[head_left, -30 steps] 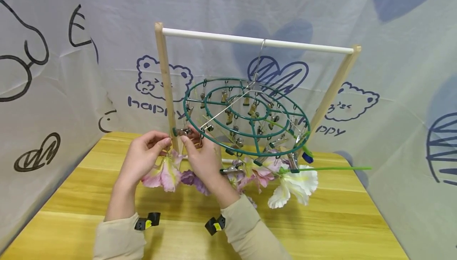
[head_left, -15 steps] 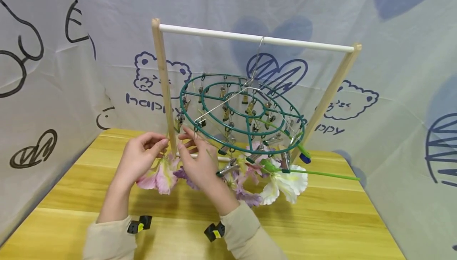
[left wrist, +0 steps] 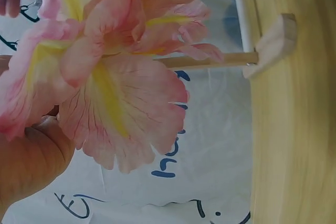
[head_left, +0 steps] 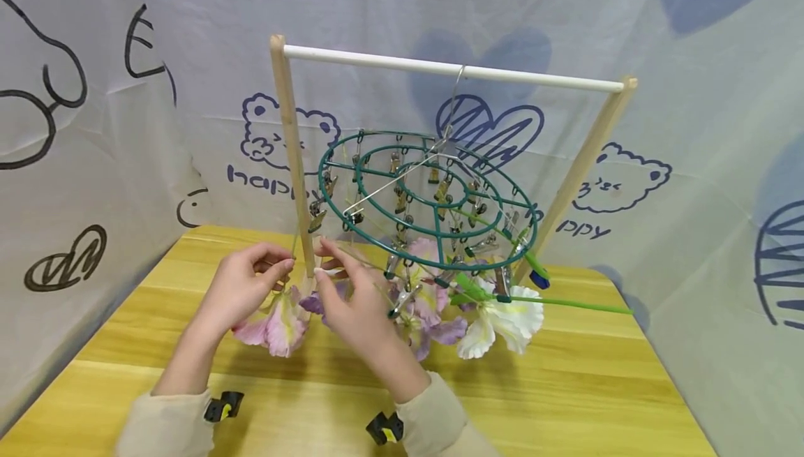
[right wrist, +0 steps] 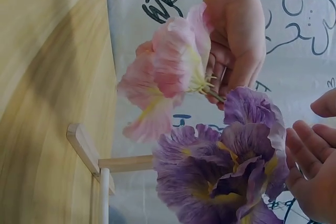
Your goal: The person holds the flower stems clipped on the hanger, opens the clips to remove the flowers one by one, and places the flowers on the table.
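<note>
My left hand [head_left: 241,286] pinches the thin green stem of a pink artificial flower [head_left: 284,328], whose yellow-streaked bloom hangs down below the fingers. In the left wrist view its petals [left wrist: 131,95] cover most of the hand. My right hand [head_left: 361,307] is beside the left post, thumb and fingers apart with nothing between them. A purple flower [right wrist: 220,177] hangs close by it in the right wrist view. Above both hands is a round green clip hanger [head_left: 437,248]. A metal clip [head_left: 317,218] dangles at its left edge, near my right fingertips.
The hanger hooks over the white rail [head_left: 402,63] of a wooden-post stand [head_left: 290,136]. Several clips hang from its rings. A white flower [head_left: 502,324] hangs at the right, with a green stem [head_left: 578,304] sticking out sideways. Below is a wooden table [head_left: 540,401]; a printed cloth stands behind.
My right hand has come away from the metal clip at the hanger's left edge and moved lower. My left hand has lowered slightly, carrying the pink flower down and left. The hanger has swung a little.
</note>
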A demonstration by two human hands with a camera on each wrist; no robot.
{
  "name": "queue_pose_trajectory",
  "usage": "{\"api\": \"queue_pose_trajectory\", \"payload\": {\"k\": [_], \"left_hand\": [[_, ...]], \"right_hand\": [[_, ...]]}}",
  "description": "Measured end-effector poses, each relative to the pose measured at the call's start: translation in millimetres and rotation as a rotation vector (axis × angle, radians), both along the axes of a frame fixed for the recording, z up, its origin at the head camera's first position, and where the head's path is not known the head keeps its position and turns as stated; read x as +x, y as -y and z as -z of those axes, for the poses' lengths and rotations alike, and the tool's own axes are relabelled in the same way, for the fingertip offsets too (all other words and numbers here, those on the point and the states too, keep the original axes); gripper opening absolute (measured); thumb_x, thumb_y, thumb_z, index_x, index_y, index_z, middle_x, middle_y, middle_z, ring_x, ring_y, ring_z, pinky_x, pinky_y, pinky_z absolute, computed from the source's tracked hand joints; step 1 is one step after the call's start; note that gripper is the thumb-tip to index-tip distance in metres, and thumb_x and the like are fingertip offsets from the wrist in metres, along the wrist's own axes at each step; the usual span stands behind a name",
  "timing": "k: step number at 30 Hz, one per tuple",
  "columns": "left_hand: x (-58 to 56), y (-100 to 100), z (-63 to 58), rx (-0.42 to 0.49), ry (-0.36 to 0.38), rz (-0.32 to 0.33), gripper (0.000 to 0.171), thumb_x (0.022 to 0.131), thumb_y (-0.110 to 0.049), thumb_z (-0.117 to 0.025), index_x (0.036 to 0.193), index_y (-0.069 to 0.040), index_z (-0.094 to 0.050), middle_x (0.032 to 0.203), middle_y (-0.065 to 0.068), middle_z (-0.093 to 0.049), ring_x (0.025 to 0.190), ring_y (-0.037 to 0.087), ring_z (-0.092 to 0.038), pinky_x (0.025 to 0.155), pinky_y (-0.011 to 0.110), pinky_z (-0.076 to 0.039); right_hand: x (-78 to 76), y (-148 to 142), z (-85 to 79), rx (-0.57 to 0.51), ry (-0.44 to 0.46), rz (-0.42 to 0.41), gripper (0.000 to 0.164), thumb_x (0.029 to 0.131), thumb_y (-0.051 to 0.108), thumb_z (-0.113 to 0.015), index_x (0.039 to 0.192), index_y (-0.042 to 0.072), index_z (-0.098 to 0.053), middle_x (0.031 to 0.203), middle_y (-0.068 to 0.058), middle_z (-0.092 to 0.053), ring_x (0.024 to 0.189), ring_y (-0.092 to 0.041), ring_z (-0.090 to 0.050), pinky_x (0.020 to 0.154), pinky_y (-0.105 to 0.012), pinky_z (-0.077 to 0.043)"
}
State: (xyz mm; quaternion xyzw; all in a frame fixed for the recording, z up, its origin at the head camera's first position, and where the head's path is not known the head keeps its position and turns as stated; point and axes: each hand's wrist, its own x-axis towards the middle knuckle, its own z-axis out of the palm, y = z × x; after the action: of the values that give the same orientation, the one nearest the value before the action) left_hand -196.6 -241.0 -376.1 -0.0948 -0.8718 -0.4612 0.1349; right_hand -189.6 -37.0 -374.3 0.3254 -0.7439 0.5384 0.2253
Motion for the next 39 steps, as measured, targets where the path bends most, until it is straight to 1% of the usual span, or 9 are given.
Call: {"api": "queue_pose_trajectory", "payload": {"k": [4, 14, 18, 22, 25, 31, 34, 37, 39], "left_hand": [[4.1, 4.4, 1.0, -0.043, 0.015, -0.001, 0.018, 0.103, -0.007, -0.064, 0.117, 0.003, -0.07, 0.104, 0.017, -0.075, 0.082, 0.022, -0.071, 0.068, 0.027, -0.062], [10.4, 20.3, 7.6, -0.138, 0.055, -0.007, 0.018, 0.103, -0.011, -0.065, 0.114, 0.002, -0.071, 0.093, 0.007, -0.074, 0.078, 0.016, -0.068, 0.066, 0.027, -0.058], [12.9, 26.9, 10.4, -0.175, 0.068, -0.007, 0.015, 0.102, -0.01, -0.066, 0.11, 0.002, -0.071, 0.086, 0.004, -0.072, 0.074, 0.015, -0.066, 0.065, 0.028, -0.057], [15.6, 32.3, 13.8, -0.222, 0.089, -0.004, 0.014, 0.101, -0.009, -0.066, 0.108, 0.001, -0.072, 0.082, 0.001, -0.071, 0.072, 0.014, -0.064, 0.064, 0.029, -0.055], [17.9, 36.2, 17.6, -0.244, 0.121, 0.005, 0.013, 0.101, -0.008, -0.067, 0.107, 0.002, -0.072, 0.08, 0.0, -0.069, 0.071, 0.014, -0.062, 0.061, 0.028, -0.053], [22.4, 47.3, 27.6, -0.265, 0.182, 0.035, 0.013, 0.1, -0.007, -0.067, 0.106, 0.004, -0.071, 0.083, 0.003, -0.07, 0.069, 0.014, -0.062, 0.057, 0.027, -0.054], [25.0, 52.7, 32.8, -0.28, 0.232, 0.053, 0.014, 0.1, -0.007, -0.066, 0.107, 0.005, -0.071, 0.087, 0.006, -0.07, 0.068, 0.015, -0.061, 0.055, 0.027, -0.053], [26.4, 57.5, 38.0, -0.314, 0.272, 0.072, 0.013, 0.1, -0.006, -0.066, 0.106, 0.005, -0.07, 0.09, 0.008, -0.07, 0.069, 0.015, -0.059, 0.056, 0.027, -0.051], [26.2, 60.7, 41.9, -0.344, 0.288, 0.082, 0.012, 0.1, -0.005, -0.066, 0.104, 0.005, -0.071, 0.089, 0.008, -0.07, 0.071, 0.016, -0.058, 0.059, 0.029, -0.051]], "right_hand": [[5.1, -2.2, 3.6, -0.018, -0.081, 0.001, 0.044, 0.097, 0.001, -0.068, 0.14, -0.001, -0.06, 0.125, -0.013, -0.071, 0.108, -0.024, -0.07, 0.091, -0.031, -0.06], [11.0, -8.0, 11.5, -0.053, -0.168, 0.033, 0.045, 0.095, -0.002, -0.068, 0.14, 0.001, -0.06, 0.125, -0.011, -0.07, 0.111, -0.026, -0.067, 0.093, -0.041, -0.059], [11.2, -9.6, 13.8, -0.083, -0.155, 0.029, 0.045, 0.095, -0.003, -0.067, 0.14, 0.0, -0.059, 0.125, -0.015, -0.07, 0.111, -0.028, -0.065, 0.093, -0.041, -0.057], [12.3, -11.7, 14.7, -0.101, -0.109, 0.033, 0.044, 0.097, -0.002, -0.066, 0.141, 0.002, -0.059, 0.128, -0.013, -0.069, 0.105, -0.024, -0.061, 0.076, -0.032, -0.055], [13.1, -12.9, 14.4, -0.115, -0.087, 0.041, 0.043, 0.098, -0.001, -0.065, 0.141, 0.002, -0.059, 0.131, -0.013, -0.068, 0.108, -0.023, -0.06, 0.071, -0.029, -0.052], [14.5, -13.2, 14.6, -0.141, -0.053, 0.048, 0.045, 0.099, 0.0, -0.064, 0.143, 0.003, -0.057, 0.134, -0.01, -0.065, 0.125, -0.025, -0.058, 0.091, -0.04, -0.057], [15.0, -12.7, 15.7, -0.149, -0.029, 0.056, 0.045, 0.099, 0.002, -0.065, 0.144, 0.005, -0.056, 0.136, -0.009, -0.063, 0.125, -0.028, -0.057, 0.084, -0.031, -0.056], [14.9, -11.7, 15.8, -0.155, -0.017, 0.067, 0.047, 0.099, 0.002, -0.065, 0.144, 0.006, -0.056, 0.137, -0.008, -0.062, 0.126, -0.029, -0.055, 0.091, -0.028, -0.054], [13.9, -10.8, 15.6, -0.156, -0.026, 0.074, 0.047, 0.098, 0.002, -0.065, 0.145, 0.005, -0.055, 0.139, -0.009, -0.062, 0.128, -0.029, -0.054, 0.101, -0.031, -0.051]]}}
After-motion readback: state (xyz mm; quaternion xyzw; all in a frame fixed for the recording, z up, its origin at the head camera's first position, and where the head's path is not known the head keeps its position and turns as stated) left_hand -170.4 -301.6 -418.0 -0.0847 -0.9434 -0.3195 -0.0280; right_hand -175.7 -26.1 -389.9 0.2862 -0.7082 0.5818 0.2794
